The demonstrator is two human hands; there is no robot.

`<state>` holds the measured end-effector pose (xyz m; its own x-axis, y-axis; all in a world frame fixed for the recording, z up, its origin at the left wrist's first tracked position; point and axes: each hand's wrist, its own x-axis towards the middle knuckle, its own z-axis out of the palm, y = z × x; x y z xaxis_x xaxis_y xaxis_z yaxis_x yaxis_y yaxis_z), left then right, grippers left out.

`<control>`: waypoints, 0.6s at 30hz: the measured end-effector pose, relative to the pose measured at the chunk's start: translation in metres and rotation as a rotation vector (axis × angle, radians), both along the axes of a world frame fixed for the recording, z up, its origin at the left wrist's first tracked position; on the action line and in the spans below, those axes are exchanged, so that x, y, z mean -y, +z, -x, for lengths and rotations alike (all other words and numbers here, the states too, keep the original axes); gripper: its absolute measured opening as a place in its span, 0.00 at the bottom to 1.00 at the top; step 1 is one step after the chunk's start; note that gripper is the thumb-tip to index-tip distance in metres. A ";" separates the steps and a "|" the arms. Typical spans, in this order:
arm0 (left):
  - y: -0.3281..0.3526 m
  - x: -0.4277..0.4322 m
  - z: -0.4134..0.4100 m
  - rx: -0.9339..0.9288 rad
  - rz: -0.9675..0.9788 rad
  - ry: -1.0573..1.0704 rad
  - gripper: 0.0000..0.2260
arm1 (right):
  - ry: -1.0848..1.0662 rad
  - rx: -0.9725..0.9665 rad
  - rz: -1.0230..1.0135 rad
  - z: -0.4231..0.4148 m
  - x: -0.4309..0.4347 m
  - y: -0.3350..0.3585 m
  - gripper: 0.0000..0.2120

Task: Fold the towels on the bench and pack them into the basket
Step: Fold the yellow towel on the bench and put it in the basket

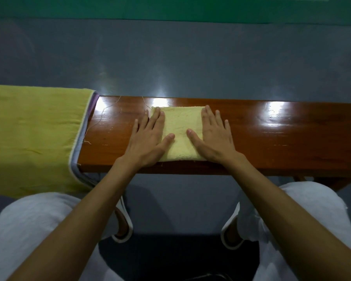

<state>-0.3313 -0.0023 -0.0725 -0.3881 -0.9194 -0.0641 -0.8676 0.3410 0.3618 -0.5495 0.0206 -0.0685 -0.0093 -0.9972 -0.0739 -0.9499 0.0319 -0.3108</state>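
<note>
Towel (181, 134): folded, on bench (272, 134), between both hands.
Left hand (150, 136): flat, fingers straight, pressing its left edge.
Right hand (213, 136): flat, pressing right edge, equally near.
Basket: unseen.

A grey floor (170, 57) is reflecting lights, with a green band (170, 7) running along its far edge. White slippers (123, 236) are resting on it, flanking what may be a dark seat (178, 258).

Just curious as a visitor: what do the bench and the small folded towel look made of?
The bench looks like wood under glossy reddish-brown varnish: bright glare spots and fine scratches show. The folded towel looks like pale yellow terry cloth, matte with a nubbly pile; likely cotton, unconfirmed.
</note>
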 end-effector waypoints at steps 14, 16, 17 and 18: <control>0.003 -0.027 -0.041 -0.478 0.041 -0.034 0.11 | 0.146 0.390 0.322 0.034 -0.034 0.017 0.20; -0.003 -0.029 -0.045 -0.466 0.036 -0.044 0.12 | 0.204 0.333 0.251 0.034 -0.039 0.008 0.22; -0.004 -0.029 -0.047 -0.466 0.033 -0.045 0.12 | 0.220 0.297 0.245 0.034 -0.042 0.005 0.23; -0.005 -0.030 -0.048 -0.465 0.027 -0.044 0.12 | 0.231 0.267 0.250 0.035 -0.043 0.003 0.24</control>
<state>-0.2831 0.0273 -0.0773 -0.4086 -0.9004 0.1496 -0.6001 0.3885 0.6993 -0.5844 0.0634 -0.0658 0.2026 -0.9584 0.2009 -0.8083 -0.2795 -0.5181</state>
